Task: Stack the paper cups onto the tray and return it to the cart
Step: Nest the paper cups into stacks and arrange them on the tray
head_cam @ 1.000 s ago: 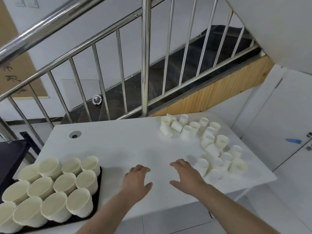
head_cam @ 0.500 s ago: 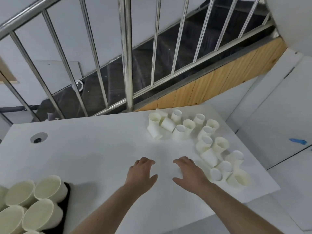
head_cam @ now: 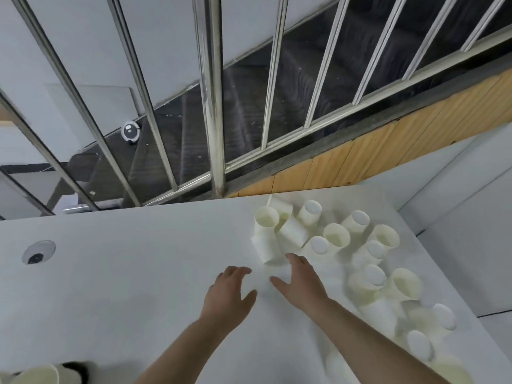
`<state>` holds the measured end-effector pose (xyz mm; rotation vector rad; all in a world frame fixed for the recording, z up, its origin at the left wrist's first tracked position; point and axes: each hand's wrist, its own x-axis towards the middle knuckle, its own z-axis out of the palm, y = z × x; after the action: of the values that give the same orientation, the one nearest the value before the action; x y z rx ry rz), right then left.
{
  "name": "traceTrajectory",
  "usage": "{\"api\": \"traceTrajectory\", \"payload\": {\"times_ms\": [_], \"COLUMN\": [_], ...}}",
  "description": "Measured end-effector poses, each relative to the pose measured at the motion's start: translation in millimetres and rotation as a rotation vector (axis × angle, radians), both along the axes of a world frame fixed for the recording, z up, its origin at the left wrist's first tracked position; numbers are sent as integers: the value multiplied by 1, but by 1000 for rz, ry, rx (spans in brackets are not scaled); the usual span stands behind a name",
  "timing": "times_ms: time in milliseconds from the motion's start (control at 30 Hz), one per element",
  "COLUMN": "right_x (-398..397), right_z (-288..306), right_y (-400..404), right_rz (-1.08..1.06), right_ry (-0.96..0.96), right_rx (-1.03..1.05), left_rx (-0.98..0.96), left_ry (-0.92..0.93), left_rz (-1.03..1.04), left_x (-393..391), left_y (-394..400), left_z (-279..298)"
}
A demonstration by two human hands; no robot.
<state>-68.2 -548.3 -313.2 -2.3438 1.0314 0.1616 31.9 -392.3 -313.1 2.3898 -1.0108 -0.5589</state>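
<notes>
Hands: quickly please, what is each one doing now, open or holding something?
Left hand: open, holds nothing, above the table.
Right hand: open, holds nothing, fingertips near a lying cup.

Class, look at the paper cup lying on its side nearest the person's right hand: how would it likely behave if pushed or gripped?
The paper cup lies on its side on the smooth white table, so a push would probably roll it in a curve, since it tapers. It looks thin and empty, so likely light and easily crushed. The right hand, open beside it, should grip gently.
</notes>
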Motion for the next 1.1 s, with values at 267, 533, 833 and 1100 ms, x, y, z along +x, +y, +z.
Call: {"api": "traceTrajectory", "payload": {"times_ms": [267, 533, 833, 1100], "right_x": [60, 62, 38, 38], "right_z": [-34, -44, -33, -31], "right_y": [-21, -24, -14, -12], "right_rz": [-241, -289, -183, -8], "right_ry": [-77, -165, -302, -252], "right_rx": [193, 301, 679, 594], "left_rx": [-34, -154, -284, -301], "left_ry": [141, 445, 641, 572], "left_rz": [154, 345, 421, 384], "left_x": [25, 33, 46, 49], "left_y": [-2, -11, -40, -45], "left_z": [-7, -18, -12, -8]}}
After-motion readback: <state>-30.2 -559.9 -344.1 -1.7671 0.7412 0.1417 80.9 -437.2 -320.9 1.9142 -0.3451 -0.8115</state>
